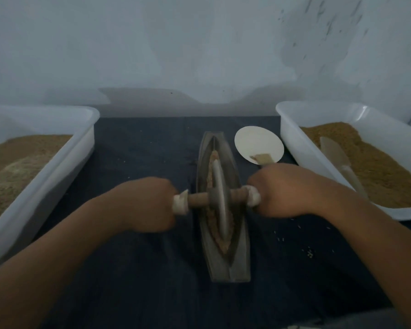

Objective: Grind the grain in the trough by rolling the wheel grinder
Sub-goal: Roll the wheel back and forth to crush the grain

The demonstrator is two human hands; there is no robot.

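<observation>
A dark boat-shaped trough [241, 262] lies lengthwise on the dark cloth in front of me. Brown ground grain [210, 178] lines its groove. The wheel grinder [220, 198], a grey disc on a wooden axle, stands upright in the groove at about mid-length. My left hand [147, 205] grips the axle's left handle, whose pale end shows beside my fingers. My right hand [280, 188] grips the right handle. Both hands look blurred.
A white tub [64, 167] of tan meal stands at the left. Another white tub [292, 129] of grain with a pale scoop [335, 153] in it stands at the right. A small white plate [254, 141] sits beside the trough. Loose grains [310, 252] lie on the cloth.
</observation>
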